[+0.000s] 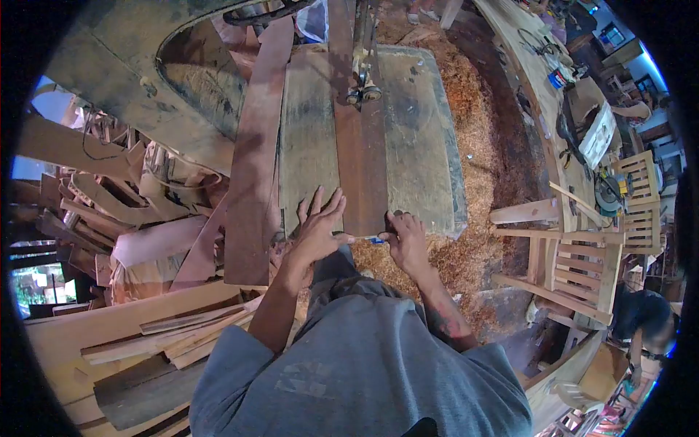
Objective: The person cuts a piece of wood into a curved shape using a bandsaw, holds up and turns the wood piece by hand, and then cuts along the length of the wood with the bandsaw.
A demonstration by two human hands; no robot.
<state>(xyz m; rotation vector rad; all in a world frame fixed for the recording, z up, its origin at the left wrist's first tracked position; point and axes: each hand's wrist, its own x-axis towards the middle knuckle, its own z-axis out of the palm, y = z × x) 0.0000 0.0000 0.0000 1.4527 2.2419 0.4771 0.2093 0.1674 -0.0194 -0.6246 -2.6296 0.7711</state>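
A long reddish-brown board [362,160] lies lengthwise on a worn wooden saw table [419,138], its far part beneath the metal blade guides [362,91]. My left hand [317,226] rests at the board's near left corner, fingers spread over the table and the board's edge, thumb at the near end. At the near right corner, my right hand [405,239] has its fingers bent around the corner, gripping the board. A small blue thing [376,241] shows at the near end between my hands; what it is cannot be made out.
Another long board [255,167] lies left of the table. Wood offcuts [175,328] are stacked at the lower left. Sawdust [473,146] covers the floor on the right, near a slatted wooden chair [575,269] and a long workbench [539,87]. A person [644,320] bends at the far right.
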